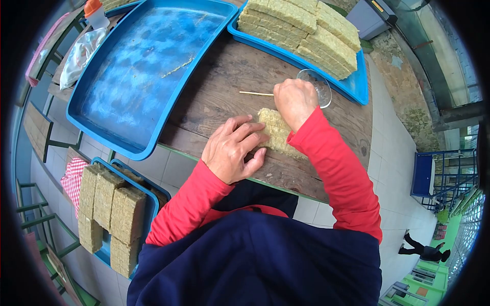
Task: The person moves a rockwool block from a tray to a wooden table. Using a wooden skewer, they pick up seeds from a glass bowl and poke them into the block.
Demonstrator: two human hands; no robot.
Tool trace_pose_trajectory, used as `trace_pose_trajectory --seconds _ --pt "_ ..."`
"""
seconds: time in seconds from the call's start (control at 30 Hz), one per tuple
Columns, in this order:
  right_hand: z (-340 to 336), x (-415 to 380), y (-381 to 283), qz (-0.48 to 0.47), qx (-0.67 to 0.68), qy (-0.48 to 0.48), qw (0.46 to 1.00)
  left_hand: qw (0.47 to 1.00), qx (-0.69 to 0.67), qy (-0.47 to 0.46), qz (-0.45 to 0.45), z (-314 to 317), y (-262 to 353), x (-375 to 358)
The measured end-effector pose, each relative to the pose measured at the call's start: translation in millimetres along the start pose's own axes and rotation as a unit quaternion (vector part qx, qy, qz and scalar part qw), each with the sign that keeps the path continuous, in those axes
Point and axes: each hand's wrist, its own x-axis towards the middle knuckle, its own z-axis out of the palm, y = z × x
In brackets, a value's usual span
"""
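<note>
A pale yellowish block [278,133] with a rough, grooved top lies on the wooden table near its front edge. My left hand [236,148] rests against the block's left end, its fingers apart and touching it. Above the block's right part is my right hand [296,102], curled closed, with a thin wooden stick [256,93] projecting left from beside it. The fingertips are hidden behind the back of that hand. Just behind my right hand stands a clear round bowl [322,92], partly covered by it.
A large blue tray [166,109] with a small strand in it lies at the left. Stacked blocks [326,43] fill another blue tray [365,84] behind. Lower left, more blocks [127,214] stand in a tray. A person [431,252] is far off at the right.
</note>
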Motion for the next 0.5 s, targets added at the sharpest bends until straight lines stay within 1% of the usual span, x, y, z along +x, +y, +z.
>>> trace_pose_trajectory --seconds 0.07,0.1,0.17,0.33,0.4,0.43,0.5 --pt "-4.8 0.5 8.0 -0.001 0.051 -0.007 0.999 1.0 0.001 0.002 0.003 0.6 0.2 -0.6" --pt "-10.6 0.7 14.4 -0.001 0.05 -0.005 0.999 1.0 0.001 0.005 0.003 0.5 0.1 -0.5" --pt "-26.9 -0.7 31.1 0.021 0.168 -0.006 0.985 1.0 0.001 0.005 0.002 -0.1 0.0 -0.3" --pt "-43.3 -9.0 61.1 0.04 0.232 -0.022 0.972 1.0 0.001 0.007 0.005 -0.5 0.5 0.4" --pt "-43.7 -11.2 67.8 0.07 0.252 -0.044 0.964 1.0 0.0 0.007 0.007 -0.1 0.0 -0.1" --pt "-41.8 -11.8 67.1 0.07 0.252 -0.043 0.964 1.0 -0.001 0.008 0.007 -0.4 0.2 -0.2" --pt "-33.4 -14.3 62.8 0.027 0.299 -0.04 0.953 1.0 -0.001 0.007 0.007 -0.5 0.9 0.3"
